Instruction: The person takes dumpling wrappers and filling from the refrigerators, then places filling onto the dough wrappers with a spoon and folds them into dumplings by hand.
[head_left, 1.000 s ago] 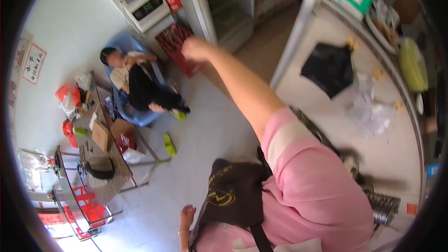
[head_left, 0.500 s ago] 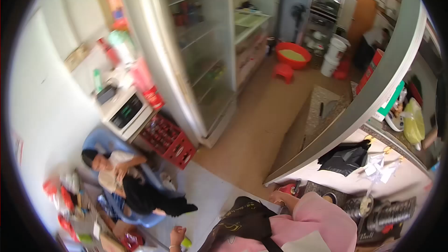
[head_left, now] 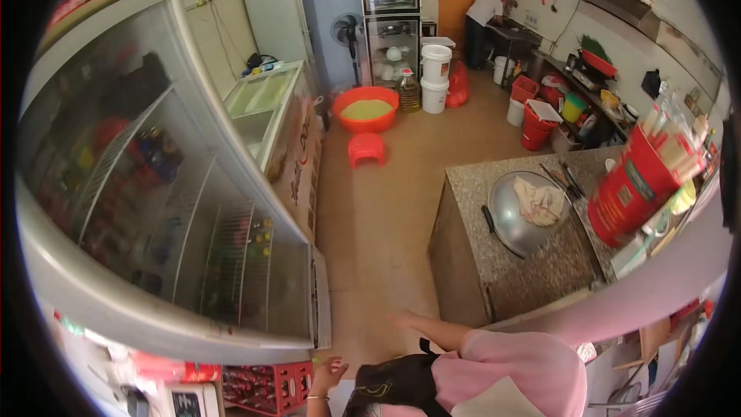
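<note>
Low in the view, my left hand [head_left: 330, 375] hangs beside the red bottle crate [head_left: 292, 388], with a bracelet at its wrist. Its fingers are loosely bent and apart, and I see nothing held in them. My right hand [head_left: 404, 319] reaches forward over the brown floor, near the side of a speckled stone counter [head_left: 463, 239]. Motion smears its fingers, so their pose is unclear. Between my arms show a dark apron [head_left: 390, 386] and a pink top [head_left: 509, 363].
A glass-door fridge [head_left: 193, 185] stands on the left, a chest freezer [head_left: 289, 131] behind it. Ahead are a red stool [head_left: 366, 150] and red basin [head_left: 367, 112]. On the counter lies a metal lid [head_left: 509, 220] with a cloth [head_left: 539, 202]. A person [head_left: 484, 19] leans over a far table.
My view has swung right and moved forward to the passage between fridge and counter. The seated person has left the view. My right hand now stretches out ahead.
</note>
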Demonstrator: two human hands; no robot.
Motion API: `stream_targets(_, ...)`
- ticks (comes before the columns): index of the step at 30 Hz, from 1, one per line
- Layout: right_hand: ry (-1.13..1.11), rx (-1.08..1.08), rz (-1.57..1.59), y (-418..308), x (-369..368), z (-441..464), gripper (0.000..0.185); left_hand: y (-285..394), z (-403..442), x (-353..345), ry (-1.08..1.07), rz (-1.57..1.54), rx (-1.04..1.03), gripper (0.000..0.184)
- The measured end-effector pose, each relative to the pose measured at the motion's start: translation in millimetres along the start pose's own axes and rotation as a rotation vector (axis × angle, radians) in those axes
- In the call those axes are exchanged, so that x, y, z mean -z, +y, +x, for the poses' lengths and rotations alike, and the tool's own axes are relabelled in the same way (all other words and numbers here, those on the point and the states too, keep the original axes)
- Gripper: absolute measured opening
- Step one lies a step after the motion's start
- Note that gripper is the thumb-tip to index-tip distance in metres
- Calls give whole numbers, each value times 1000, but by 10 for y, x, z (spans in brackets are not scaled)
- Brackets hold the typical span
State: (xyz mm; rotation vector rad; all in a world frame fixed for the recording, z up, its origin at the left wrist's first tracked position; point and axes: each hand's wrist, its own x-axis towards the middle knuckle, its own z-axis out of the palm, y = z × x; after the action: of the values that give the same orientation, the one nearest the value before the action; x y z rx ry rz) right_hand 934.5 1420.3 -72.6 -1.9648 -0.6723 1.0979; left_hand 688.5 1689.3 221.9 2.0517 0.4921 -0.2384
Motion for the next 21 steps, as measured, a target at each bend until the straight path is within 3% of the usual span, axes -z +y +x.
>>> stream_targets(2,137,-48,-127,-1559,691,-251,28,77,450,258,-17,9,16,48)
stream_targets(3,154,-42,-129,-1635,883,-79,28,121,654,422,-38,18,58,49)
stream_targets(5,454,498,-65,-1676,1153,147,28,-16,1194,663,-51,-12,71,50)
stream_targets(7,389,-113,-91,-704,1224,679,27,-116,1878,813,-33,-1,91,49)
stream_targets(8,379,-17,78,-968,1408,446,30,-125,2165,931,-16,5,113,48)
stream_targets(9,422,-297,-251,-1037,1603,305,29,46,2455,1036,-99,-74,152,44)
stream_targets(10,475,-454,-44,-570,1610,415,26,412,2688,1112,-97,-101,100,43)
stream_targets(12,414,-567,-88,-755,1909,78,20,757,3214,1255,-112,-103,-12,41)
stream_targets(13,415,-579,-91,-426,1951,98,20,835,3567,1221,-127,-91,-74,40)
stream_targets(15,669,-333,135,146,1883,116,17,1043,4156,1145,-209,-63,-82,41)
stream_targets(16,662,-348,142,9,1946,56,17,1384,4293,1195,-221,-63,-69,41)
stream_targets(18,778,-496,754,-303,2082,-107,17,1989,4611,1273,-314,-39,-172,42)
stream_targets(20,780,-618,892,-274,2189,-105,14,1968,5150,1181,-308,-80,-191,43)
stream_targets(21,597,-815,818,-371,2398,-46,16,1954,5447,1084,-310,-121,-217,44)
